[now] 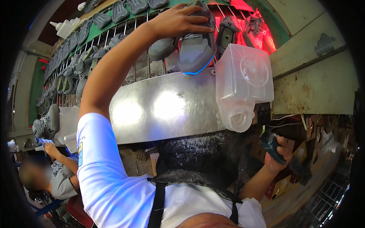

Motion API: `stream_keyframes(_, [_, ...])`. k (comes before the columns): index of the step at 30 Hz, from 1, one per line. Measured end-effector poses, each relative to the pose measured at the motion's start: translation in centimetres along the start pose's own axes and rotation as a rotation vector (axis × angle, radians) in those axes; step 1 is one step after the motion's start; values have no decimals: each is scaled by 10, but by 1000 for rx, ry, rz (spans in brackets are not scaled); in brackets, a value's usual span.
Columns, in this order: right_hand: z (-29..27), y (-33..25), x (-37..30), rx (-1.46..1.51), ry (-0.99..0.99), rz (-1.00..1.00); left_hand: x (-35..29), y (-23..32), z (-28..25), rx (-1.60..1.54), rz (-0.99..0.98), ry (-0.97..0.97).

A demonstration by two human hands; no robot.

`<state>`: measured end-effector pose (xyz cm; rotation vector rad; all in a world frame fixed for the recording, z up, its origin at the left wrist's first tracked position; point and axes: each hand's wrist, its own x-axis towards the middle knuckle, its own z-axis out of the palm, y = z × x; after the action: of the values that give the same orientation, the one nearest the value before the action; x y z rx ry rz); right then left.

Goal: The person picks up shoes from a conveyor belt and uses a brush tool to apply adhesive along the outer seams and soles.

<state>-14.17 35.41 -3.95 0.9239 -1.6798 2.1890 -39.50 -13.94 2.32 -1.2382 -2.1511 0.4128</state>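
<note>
Landmark: metal plate (144, 125). Along its far edge a barred rack (149, 69) is set, on which rows of grey shoes (80, 72) are stood, running off beyond the plate's left end. Grey soles (120, 12) are lined up farther back, with a white bottle (66, 28) behind them at the left. The plate's right end is overlapped by a clear jug (243, 74), neck turned to the near side; space right of the held shoe is narrowed by it. Beyond the jug, another shoe (255, 30) is lit red. Boxes (283, 186) are piled right of the plate, on the near side. Left of the plate, a co-worker (62, 182) is seen.

The main shoe (196, 53) is located at the plate's far edge, just left of the jug. Toe is pointed at the plate, long axis roughly crosswise to the plate's length; the toe's rim is lit blue. Its rear is covered by the left hand (182, 22), fingers spread apart; thumb hidden, clamping cannot be told. Near the plate's right end, well apart from the shoe, a dark tool (272, 146) is clamped in the fingers of the right hand (279, 156), its upper end slanted toward the jug.
</note>
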Motion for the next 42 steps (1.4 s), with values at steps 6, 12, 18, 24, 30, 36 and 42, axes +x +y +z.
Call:
stream_keyframes(6, [26,-11,7,-205,107,16,41,-41,68,-116,252,-175])
stream_keyframes(12, [20,-11,1,-236,118,20,48,-33,154,56,261,-398])
stream_keyframes(18, [17,4,9,-328,49,31,30,-37,146,20,319,-37])
stream_keyframes(24, [9,18,17,-124,92,276,31,58,46,-184,-324,-64])
stream_keyframes(30, [29,22,40,-200,133,310,-67,114,-59,-422,-736,207])
stream_keyframes(36, [44,20,44,-211,196,333,-186,-23,-54,-38,-1301,-200])
stream_keyframes(42, [54,15,31,-227,256,299,-272,-73,37,-175,-1360,-828])
